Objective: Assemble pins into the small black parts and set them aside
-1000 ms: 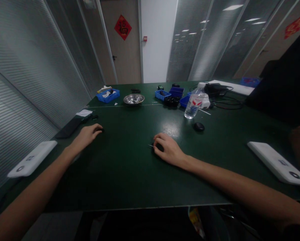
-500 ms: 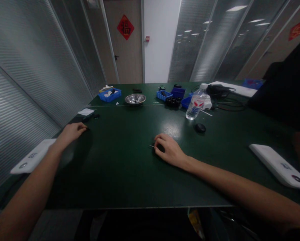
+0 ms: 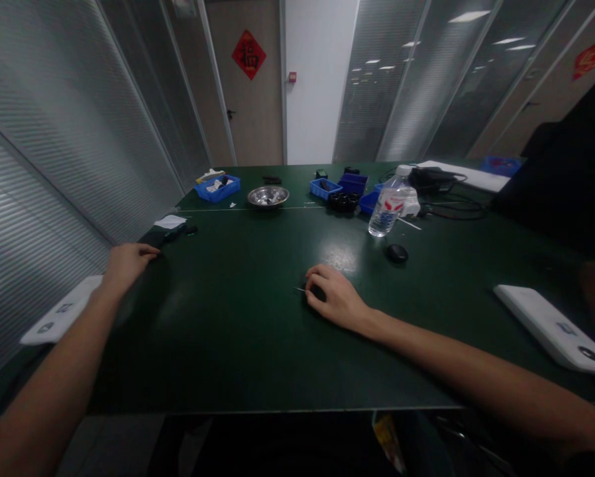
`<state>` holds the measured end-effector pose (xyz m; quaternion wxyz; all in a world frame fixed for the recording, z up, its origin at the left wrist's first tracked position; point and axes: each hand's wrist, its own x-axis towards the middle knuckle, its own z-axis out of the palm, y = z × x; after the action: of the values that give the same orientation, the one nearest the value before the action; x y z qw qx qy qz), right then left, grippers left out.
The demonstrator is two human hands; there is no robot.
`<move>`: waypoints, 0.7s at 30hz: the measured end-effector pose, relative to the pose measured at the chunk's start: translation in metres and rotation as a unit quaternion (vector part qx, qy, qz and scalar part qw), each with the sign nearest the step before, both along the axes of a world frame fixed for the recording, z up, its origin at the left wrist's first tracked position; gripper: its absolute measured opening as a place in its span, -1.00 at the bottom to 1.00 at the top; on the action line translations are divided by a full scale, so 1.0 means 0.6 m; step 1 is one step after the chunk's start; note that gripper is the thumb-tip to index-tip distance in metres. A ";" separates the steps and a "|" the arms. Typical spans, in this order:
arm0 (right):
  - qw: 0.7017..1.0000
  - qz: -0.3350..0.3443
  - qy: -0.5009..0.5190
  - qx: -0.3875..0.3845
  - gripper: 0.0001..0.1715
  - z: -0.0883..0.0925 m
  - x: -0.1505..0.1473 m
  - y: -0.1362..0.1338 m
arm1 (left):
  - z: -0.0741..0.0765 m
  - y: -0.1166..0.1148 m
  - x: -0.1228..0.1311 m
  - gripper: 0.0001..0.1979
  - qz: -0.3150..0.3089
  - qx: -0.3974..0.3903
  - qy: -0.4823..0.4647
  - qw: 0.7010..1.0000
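near the middle of the green table (image 3: 238, 331), the person's right hand (image 3: 334, 296) was curled around a small dark object (image 3: 319, 292), a thin pale tip (image 3: 299, 289) poking out. the left hand (image 3: 128, 265), fingertips together, was beside a flat black slab (image 3: 153, 238); i couldn't tell whether it gripped anything.

The bowl (image 3: 268, 205) is polished metal, the bottle (image 3: 387, 207) clear, glossy plastic

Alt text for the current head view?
Two bare hands over a dark green table: the right hand, curled, rests near the middle with a thin pale stick beside it; the left hand is by a flat black item. Behind: water bottle, metal bowl, blue trays.
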<state>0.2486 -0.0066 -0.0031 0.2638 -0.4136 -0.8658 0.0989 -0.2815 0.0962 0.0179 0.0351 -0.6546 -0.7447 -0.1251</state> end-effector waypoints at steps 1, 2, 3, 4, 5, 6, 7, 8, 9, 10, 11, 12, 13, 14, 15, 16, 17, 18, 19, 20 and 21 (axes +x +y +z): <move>1.000 -0.001 0.000 0.001 -0.97 0.001 0.000 0.000 | -0.001 0.000 0.000 -0.80 -0.003 -0.001 0.002 1.000; 1.000 0.000 -0.001 0.001 -0.97 0.001 0.000 -0.001 | -0.001 0.000 -0.001 -0.80 -0.005 -0.002 0.003 1.000; 1.000 -0.001 -0.001 0.001 -0.97 0.002 -0.001 -0.001 | -0.002 0.000 -0.003 -0.80 -0.007 -0.004 0.004 1.000; 1.000 -0.001 0.000 0.001 -0.97 0.002 -0.001 -0.001 | -0.003 0.001 -0.005 -0.79 -0.008 -0.006 0.004 1.000; 1.000 -0.001 0.000 0.000 -0.97 0.002 -0.001 -0.002 | -0.003 0.001 -0.007 -0.77 -0.008 -0.009 0.004 1.000; 1.000 0.000 0.000 0.000 -0.97 0.002 -0.001 -0.002 | -0.004 0.002 -0.009 -0.76 -0.009 -0.011 0.004 1.000; 1.000 0.001 0.001 -0.001 -0.96 0.002 -0.001 -0.001 | -0.005 0.003 -0.011 -0.74 -0.008 -0.013 0.005 1.000; 1.000 0.002 0.001 -0.001 -0.96 0.001 -0.001 -0.001 | -0.005 0.003 -0.012 -0.73 -0.007 -0.015 0.007 1.000; 1.000 0.002 0.000 0.000 -0.96 0.001 0.000 0.000 | -0.006 0.004 -0.014 -0.73 -0.005 -0.016 0.010 1.000; 1.000 0.002 -0.001 -0.001 -0.96 0.000 0.000 0.000 | -0.006 0.005 -0.015 -0.72 -0.002 -0.017 0.014 1.000; 1.000 0.000 -0.002 -0.001 -0.97 -0.001 0.000 0.001 | -0.006 0.006 -0.016 -0.72 0.000 -0.017 0.018 1.000; 1.000 -0.001 -0.004 -0.002 -0.97 -0.002 0.000 0.001 | -0.007 0.006 -0.016 -0.72 0.001 -0.017 0.022 1.000; 1.000 -0.002 -0.006 -0.003 -0.96 -0.003 0.000 0.001 | -0.007 0.006 -0.016 -0.71 0.001 -0.017 0.026 1.000; 1.000 -0.003 -0.007 -0.003 -0.96 -0.003 0.000 0.001 | -0.007 0.006 -0.016 -0.70 -0.001 -0.017 0.030 0.999; 1.000 -0.004 -0.008 -0.004 -0.96 -0.003 0.000 0.001 | -0.007 0.005 -0.015 -0.70 -0.003 -0.016 0.033 0.999; 1.000 -0.005 -0.008 -0.004 -0.96 -0.003 -0.001 0.001 | -0.007 0.004 -0.014 -0.69 -0.006 -0.017 0.035 0.999; 1.000 -0.006 -0.007 -0.003 -0.96 -0.002 -0.001 0.001 | -0.006 0.003 -0.012 -0.69 -0.007 -0.017 0.038 0.999; 1.000 -0.006 -0.007 -0.002 -0.96 -0.002 -0.001 0.001 | -0.006 0.002 -0.011 -0.68 -0.006 -0.017 0.040 0.999; 1.000 -0.006 -0.006 -0.002 -0.96 -0.002 -0.001 0.001 | -0.005 0.001 -0.009 -0.68 -0.003 -0.017 0.042 0.999; 1.000 -0.005 -0.006 -0.001 -0.96 -0.002 -0.001 0.000 | -0.004 -0.001 -0.006 -0.68 0.001 -0.018 0.045 0.999; 1.000 -0.005 -0.006 -0.001 -0.96 -0.002 -0.002 0.000 | -0.003 -0.002 -0.004 -0.68 0.006 -0.018 0.047 0.999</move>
<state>0.2477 -0.0064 -0.0041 0.2589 -0.4184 -0.8652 0.0962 -0.2836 0.0950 0.0161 0.0589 -0.6558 -0.7483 -0.0804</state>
